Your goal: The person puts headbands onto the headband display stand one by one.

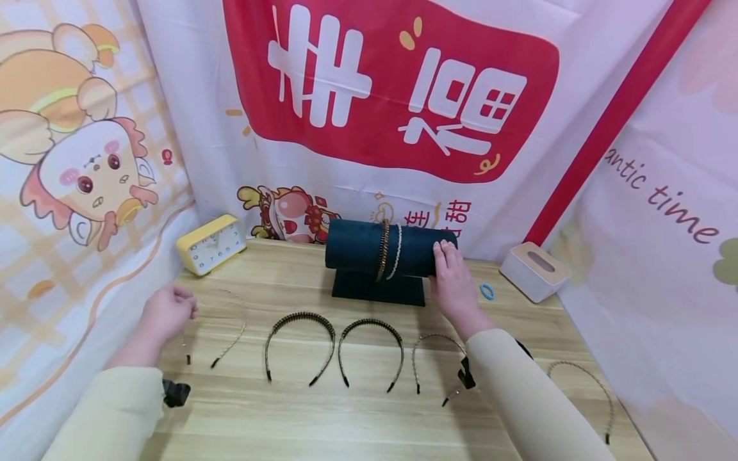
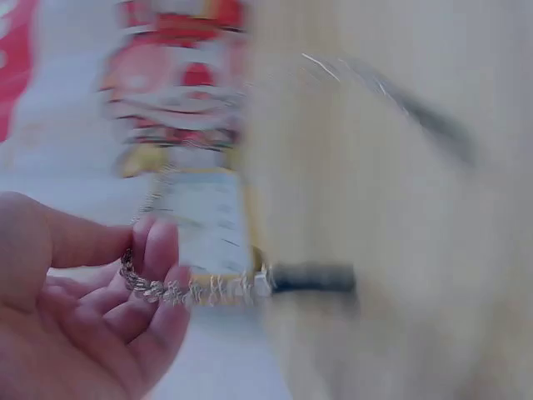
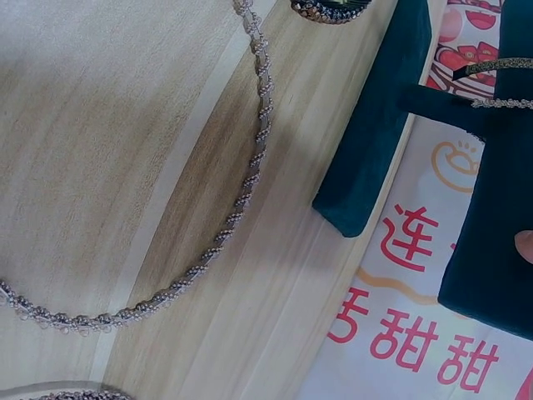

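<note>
My left hand point(image 1: 167, 312) pinches one side of a thin beaded headband point(image 2: 225, 289) between thumb and fingers, at the left of the table. Its black end caps hang down, and the far arm is blurred in the left wrist view. With my right hand point(image 1: 452, 282) I hold the right end of a dark green velvet roll stand point(image 1: 357, 246); only one fingertip point(image 3: 525, 246) enters the right wrist view. Around the roll hang a brown headband point(image 1: 383, 250) and a pale beaded headband point(image 1: 396, 251).
Two dark coiled headbands point(image 1: 303, 315) point(image 1: 371, 322) and a twisted headband point(image 1: 416, 358) lie in a row before the stand. Another thin headband point(image 1: 599, 384) lies far right. A yellow clock point(image 1: 212, 244), a blue hair tie point(image 1: 487, 292) and a tissue box point(image 1: 535, 271) stand around.
</note>
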The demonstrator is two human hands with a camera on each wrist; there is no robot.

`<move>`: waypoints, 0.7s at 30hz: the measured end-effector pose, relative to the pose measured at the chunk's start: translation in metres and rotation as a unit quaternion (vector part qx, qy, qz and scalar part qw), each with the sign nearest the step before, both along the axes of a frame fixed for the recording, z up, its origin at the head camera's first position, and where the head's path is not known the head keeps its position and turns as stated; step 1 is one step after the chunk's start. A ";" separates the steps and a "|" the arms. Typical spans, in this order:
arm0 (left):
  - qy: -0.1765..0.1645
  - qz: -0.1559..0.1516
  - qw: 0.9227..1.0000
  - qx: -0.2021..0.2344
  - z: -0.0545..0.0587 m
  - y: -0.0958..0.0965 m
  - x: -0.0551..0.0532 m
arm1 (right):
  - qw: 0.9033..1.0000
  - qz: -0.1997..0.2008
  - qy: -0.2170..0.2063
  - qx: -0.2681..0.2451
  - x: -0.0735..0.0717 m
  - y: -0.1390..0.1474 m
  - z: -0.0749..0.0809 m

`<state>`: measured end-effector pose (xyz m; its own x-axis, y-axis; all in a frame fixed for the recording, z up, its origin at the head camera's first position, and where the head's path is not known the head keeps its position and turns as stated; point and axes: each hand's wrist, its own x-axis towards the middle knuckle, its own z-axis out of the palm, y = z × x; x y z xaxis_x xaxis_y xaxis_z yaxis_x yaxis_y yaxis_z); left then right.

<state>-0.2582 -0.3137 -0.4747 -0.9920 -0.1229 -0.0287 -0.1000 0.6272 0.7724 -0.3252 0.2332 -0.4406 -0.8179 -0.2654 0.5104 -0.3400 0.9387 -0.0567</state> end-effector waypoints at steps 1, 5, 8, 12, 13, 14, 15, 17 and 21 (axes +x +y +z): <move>-0.003 -0.003 0.999 0.049 0.007 0.000 0.000 | 1.000 0.000 0.000 -0.002 0.000 0.000 0.000; -0.051 -0.036 0.963 0.264 0.028 0.002 0.001 | 1.000 0.003 0.001 -0.007 0.001 0.000 0.000; -0.080 -0.067 0.914 0.393 0.038 0.007 0.001 | 1.000 0.004 0.001 -0.003 0.001 0.000 0.000; -0.093 -0.090 0.874 0.469 0.049 0.022 -0.003 | 1.000 0.005 0.003 -0.001 0.001 0.000 0.000; -0.090 -0.090 0.874 0.469 0.051 0.028 -0.005 | 1.000 0.005 0.003 -0.002 0.001 0.000 0.000; -0.086 -0.087 0.876 0.466 0.053 0.034 -0.006 | 1.000 0.005 0.003 -0.003 0.001 0.000 0.000; -0.083 -0.081 0.881 0.460 0.055 0.039 -0.008 | 1.000 0.004 0.003 -0.004 0.002 0.000 0.000; -0.071 -0.077 0.888 0.447 0.057 0.052 -0.012 | 1.000 0.005 0.004 -0.005 0.002 0.001 0.000; -0.057 -0.092 0.890 0.442 0.059 0.077 -0.023 | 1.000 0.013 0.015 -0.001 0.001 0.001 0.000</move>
